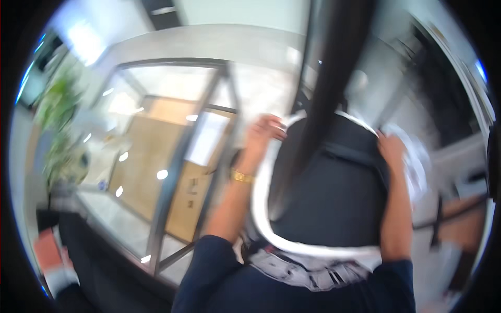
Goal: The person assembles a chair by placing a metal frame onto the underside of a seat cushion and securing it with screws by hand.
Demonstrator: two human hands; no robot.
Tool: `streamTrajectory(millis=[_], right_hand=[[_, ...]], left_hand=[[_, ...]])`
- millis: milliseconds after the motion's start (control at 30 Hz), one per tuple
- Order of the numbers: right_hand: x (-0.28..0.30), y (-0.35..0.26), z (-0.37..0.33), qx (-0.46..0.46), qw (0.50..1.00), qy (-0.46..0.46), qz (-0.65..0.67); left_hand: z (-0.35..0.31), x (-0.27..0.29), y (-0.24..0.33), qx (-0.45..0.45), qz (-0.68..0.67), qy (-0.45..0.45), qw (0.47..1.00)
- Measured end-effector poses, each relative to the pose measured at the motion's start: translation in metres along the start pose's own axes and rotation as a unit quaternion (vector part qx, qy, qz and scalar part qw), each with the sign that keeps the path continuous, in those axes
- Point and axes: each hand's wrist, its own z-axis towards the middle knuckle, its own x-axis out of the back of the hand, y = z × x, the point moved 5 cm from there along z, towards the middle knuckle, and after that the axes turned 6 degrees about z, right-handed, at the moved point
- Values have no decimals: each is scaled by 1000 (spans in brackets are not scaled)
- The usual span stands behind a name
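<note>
A black panel [334, 203] with rounded corners and a thick white rim [261, 208] is right in front of my waist; it looks like a chair back, but blur hides its exact kind. My left hand [267, 129], below a gold-coloured watch [241, 176], has its fingers curled at the rim's upper left. At the upper right edge, my right hand [391, 147] grips the same panel, its fingertips partly hidden. A dark post [339, 68], smeared by motion, crosses in front of the panel from above. Something pale and translucent [415, 161] shows beside my right wrist.
To the left, a dark-framed glass partition [167, 182] stands before brown boards [141, 161] with a white sheet [207, 140]. A green plant [60, 112] is at far left, above a black seat-like shape [104, 261]. Brown boxes [462, 227] lie at the right.
</note>
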Motion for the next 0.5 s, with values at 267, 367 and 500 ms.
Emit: streamTrajectory(millis=[267,367,500], right_hand=[[15,-1,14,-104,990,-70,69],[16,-6,12,-125,988,-73,58],[22,2,11,-49,987,-56,145]], left_hand=[[-109,103,-23,83,118,252,957],[-147,117,-12,58,157,286,943],[-167,81,128,-144,316,259,901]])
